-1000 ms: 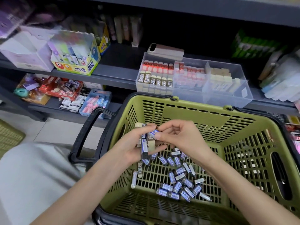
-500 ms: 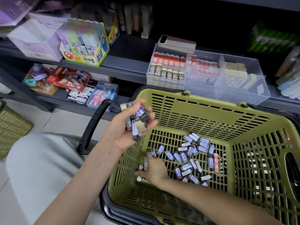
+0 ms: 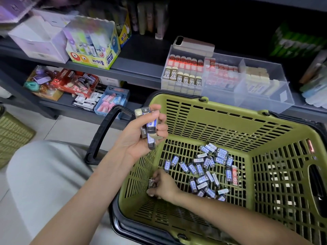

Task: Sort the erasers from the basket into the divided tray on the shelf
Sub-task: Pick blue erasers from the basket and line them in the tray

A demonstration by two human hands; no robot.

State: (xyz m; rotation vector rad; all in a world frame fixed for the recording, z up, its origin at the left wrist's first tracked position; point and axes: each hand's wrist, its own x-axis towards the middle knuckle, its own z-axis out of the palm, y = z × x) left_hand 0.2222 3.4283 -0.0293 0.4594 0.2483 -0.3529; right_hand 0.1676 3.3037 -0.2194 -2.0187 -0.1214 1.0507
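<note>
**Small, light blocks: a handful held high, one more pinched below**

The green basket (image 3: 221, 121) lies under both hands. The divided tray (image 3: 256, 101) sits on the shelf (image 3: 138, 75), beyond the fingertips of the raised hand and well apart from them. Its compartments already hold rows of erasers standing on end.

The loose erasers (image 3: 203, 170) lie flat on the basket floor, off to the wrist side of the lower hand. Their long axes point every way, with no common heading. One red-sleeved eraser (image 3: 234, 175) lies at the far edge of the heap, running roughly toward and away from the person.

The left hand (image 3: 136, 138) is above the basket's near corner, thumb and fingers curled round a bundle of erasers (image 3: 151, 128). These stand roughly upright in the grip, with their ends poking out above and below the fingers.

The right hand (image 3: 164, 187) is down by the basket's side wall. Its fingers are curled and pinching a dark eraser (image 3: 152, 183) that sits at the fingertips; I cannot tell which way it points.

In my judgement these are light, stiff little blocks with some rubber give. Their paper sleeves are smooth enough to slide against each other in a bundle. Each is best taken across its narrow sides, near the middle of its length. The stacked handful looks the likelier to slip.
</note>
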